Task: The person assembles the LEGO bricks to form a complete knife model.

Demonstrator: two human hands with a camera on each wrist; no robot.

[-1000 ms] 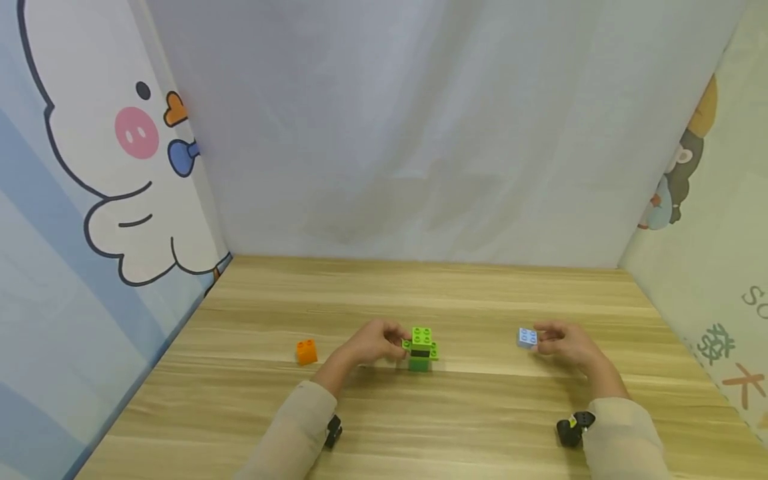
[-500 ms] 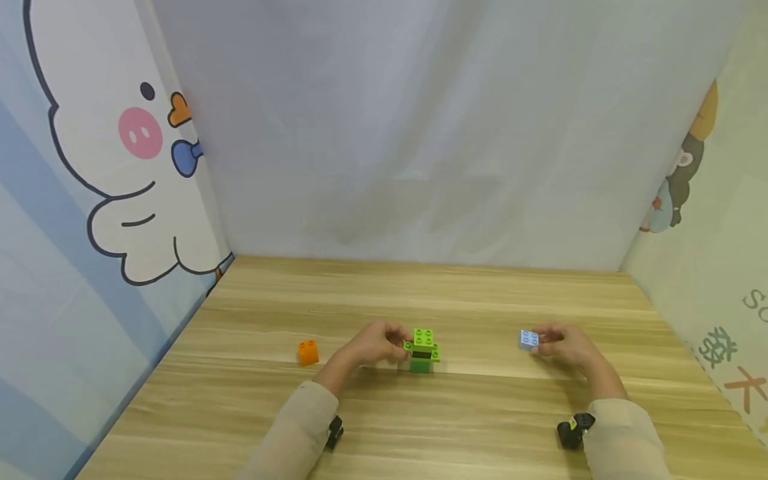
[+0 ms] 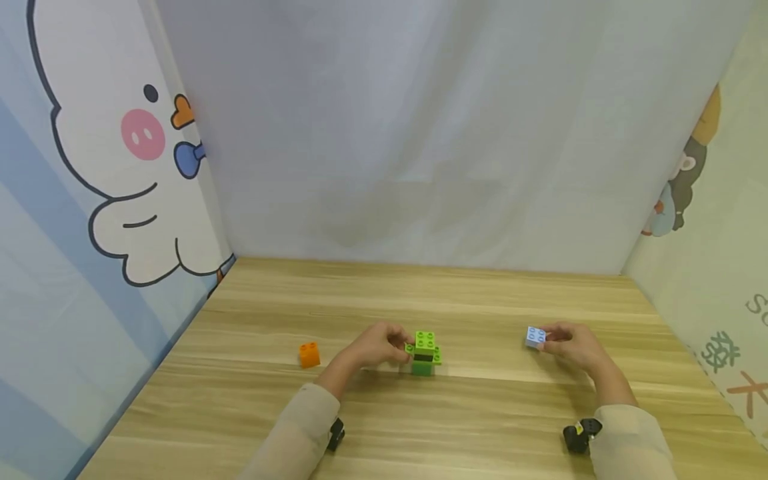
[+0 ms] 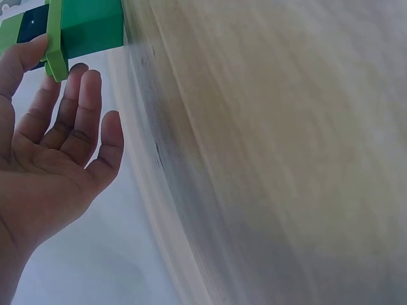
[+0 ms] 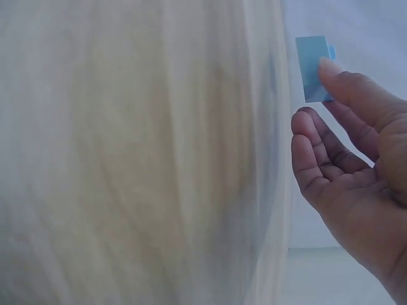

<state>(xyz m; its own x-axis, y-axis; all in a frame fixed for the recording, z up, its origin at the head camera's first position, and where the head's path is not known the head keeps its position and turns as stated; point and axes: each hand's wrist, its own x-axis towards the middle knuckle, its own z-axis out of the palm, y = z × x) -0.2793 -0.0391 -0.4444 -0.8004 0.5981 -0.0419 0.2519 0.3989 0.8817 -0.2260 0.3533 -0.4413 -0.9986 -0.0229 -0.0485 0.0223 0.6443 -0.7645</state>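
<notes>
A stack of toy building bricks [image 3: 424, 343] stands near the middle of the table, with lime green on top, a dark layer, a flat lime plate [image 4: 56, 39] and a darker green brick [image 4: 92, 27] at the bottom. My left hand [image 3: 377, 345] pinches the left end of that plate between thumb and index finger. Off to the right, my right hand [image 3: 574, 345] pinches a light blue brick [image 3: 535, 337] by its right side. In the right wrist view this brick [image 5: 313, 68] is held up off the tabletop, between thumb and index finger, while the other fingers curl below.
An orange brick [image 3: 309, 355] lies on the wooden table [image 3: 468, 427], left of my left forearm. Black devices [image 3: 581, 436] are strapped at both wrists. A grey-white curtain [image 3: 420, 133] closes off the back, and printed cloths hang at both sides.
The light blue brick has come off the table in my right hand, tilting and shifting slightly right. My left hand keeps its hold on the stack. The head view has drifted a little.
</notes>
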